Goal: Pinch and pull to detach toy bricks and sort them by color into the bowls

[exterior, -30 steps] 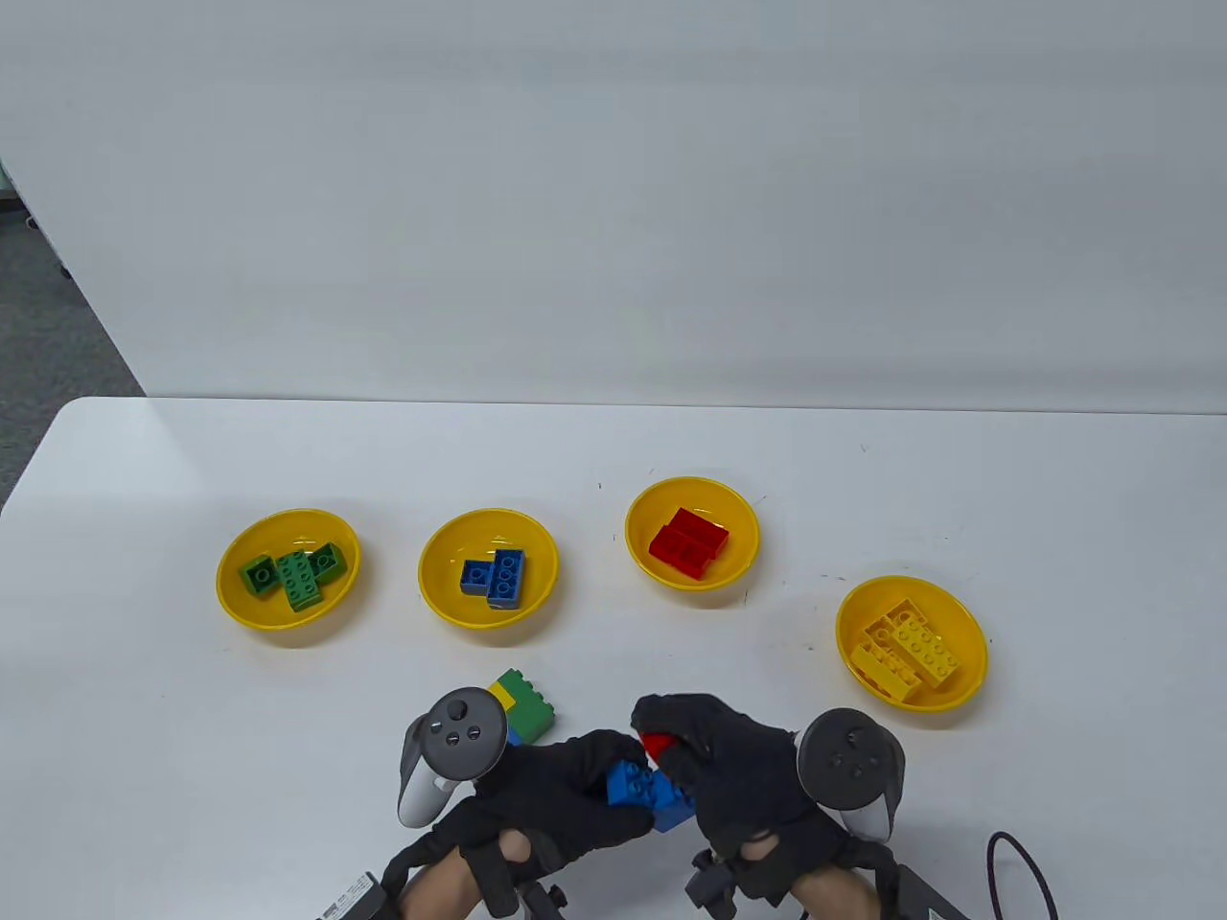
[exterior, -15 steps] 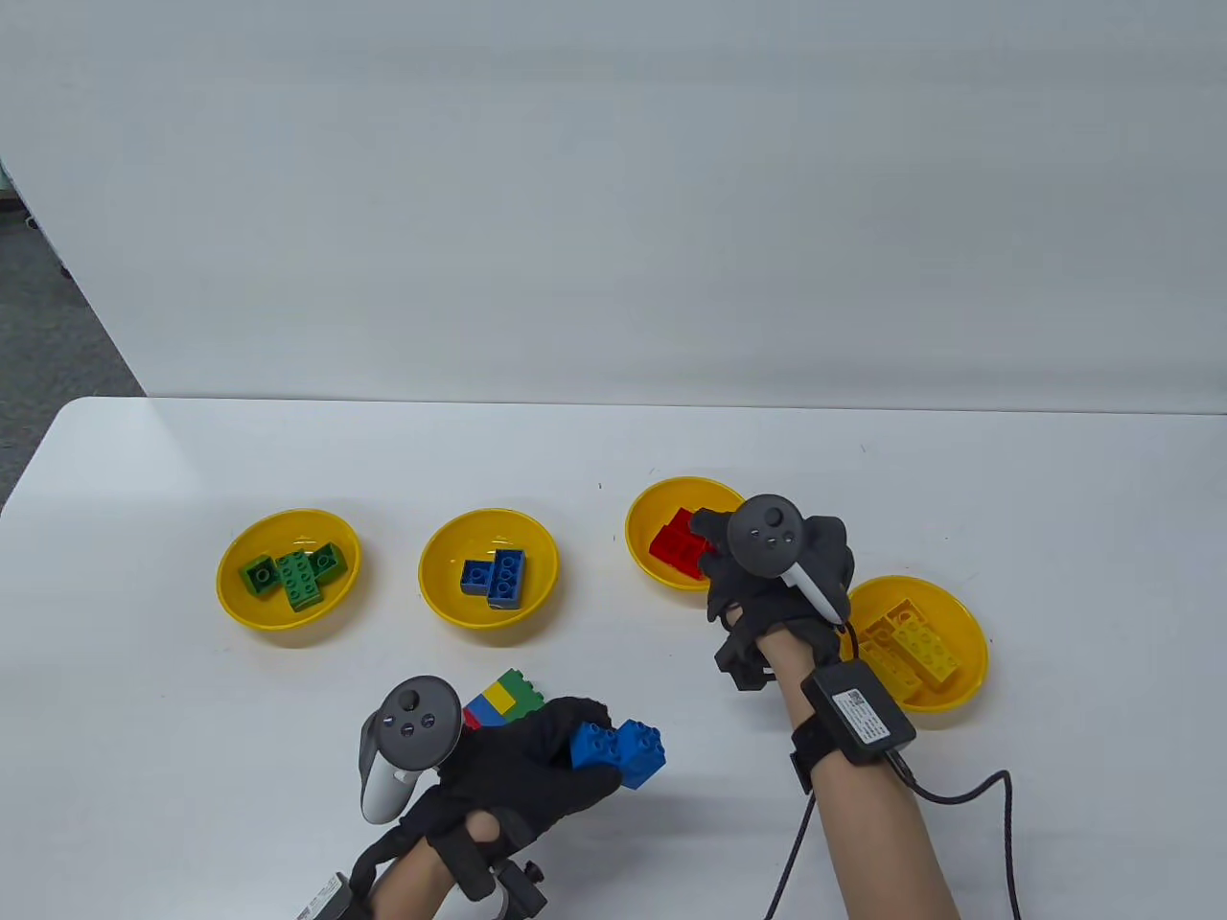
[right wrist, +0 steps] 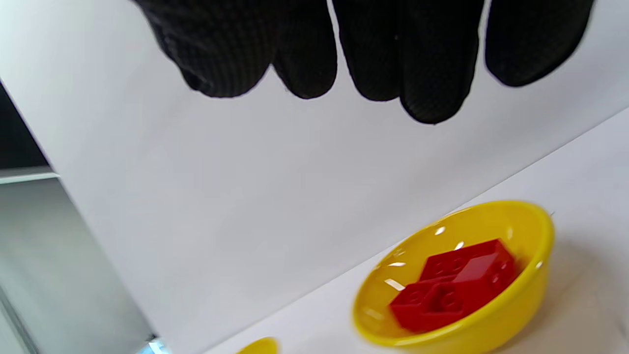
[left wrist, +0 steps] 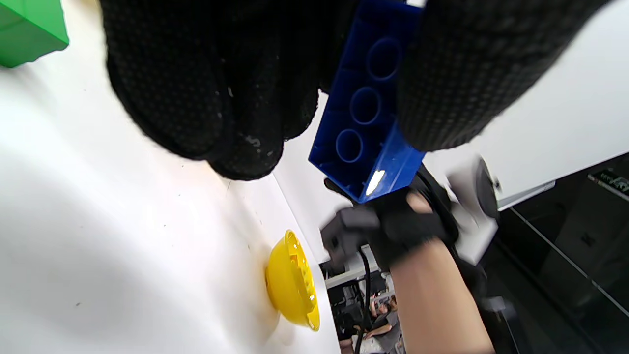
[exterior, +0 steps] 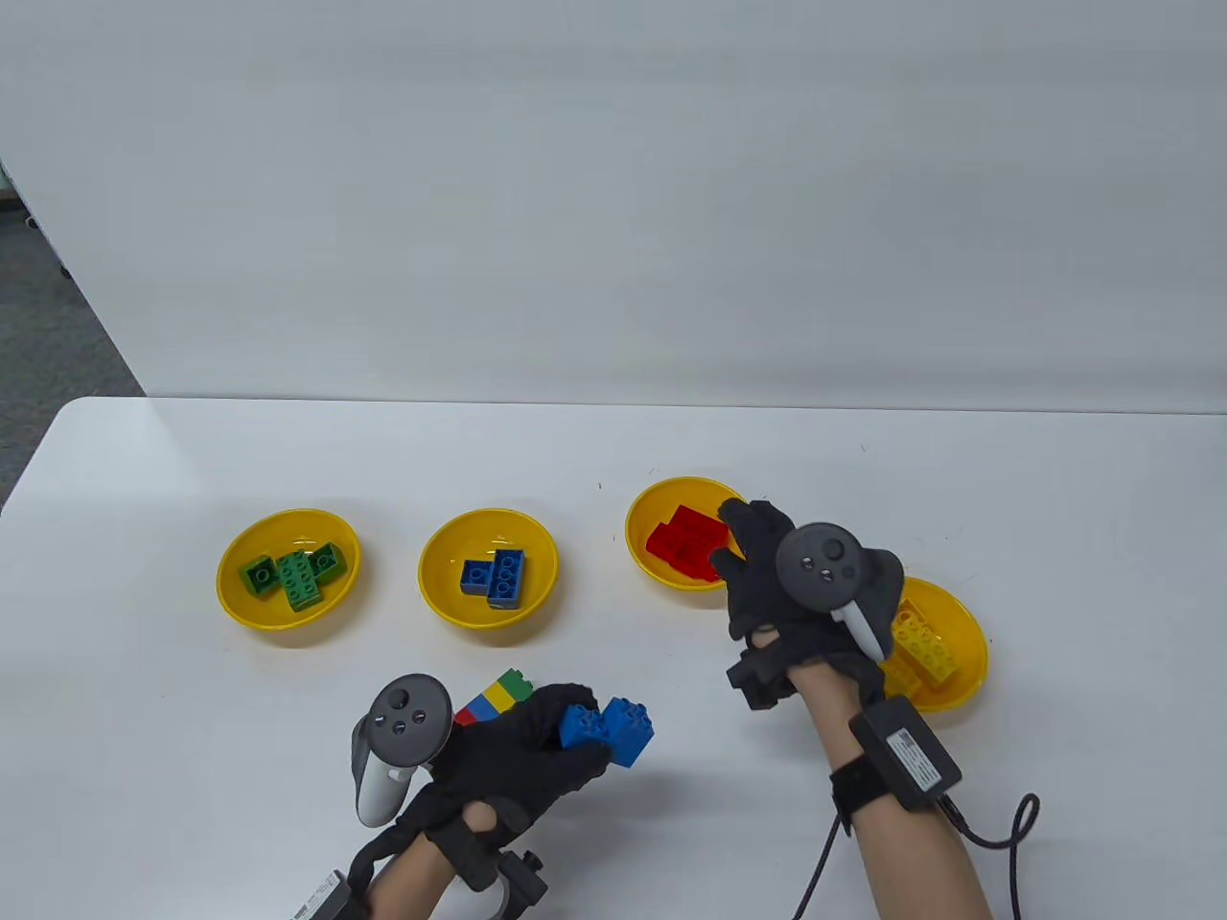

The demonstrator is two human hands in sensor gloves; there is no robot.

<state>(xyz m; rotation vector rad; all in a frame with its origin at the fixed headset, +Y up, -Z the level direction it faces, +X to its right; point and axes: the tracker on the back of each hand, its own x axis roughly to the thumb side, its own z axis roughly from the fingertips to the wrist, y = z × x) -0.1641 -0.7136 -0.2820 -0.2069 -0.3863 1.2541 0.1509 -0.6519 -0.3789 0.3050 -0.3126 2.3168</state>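
Left hand [exterior: 522, 757] is gripping the blue brick [exterior: 609, 730], partly hiding the mixed stack [exterior: 494, 697] at its 11 o'clock. Right hand [exterior: 776, 585], fingers relaxed and empty, is covering the yellow-brick bowl [exterior: 963, 637] partly.

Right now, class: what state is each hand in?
Left hand: grips the blue brick.
Right hand: open, holding nothing, beside the red-brick bowl.

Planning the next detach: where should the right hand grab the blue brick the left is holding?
Pinch the free right end of the blue brick across its long flat sides, coming from the right. The left hand covers its left end, and studs face up.
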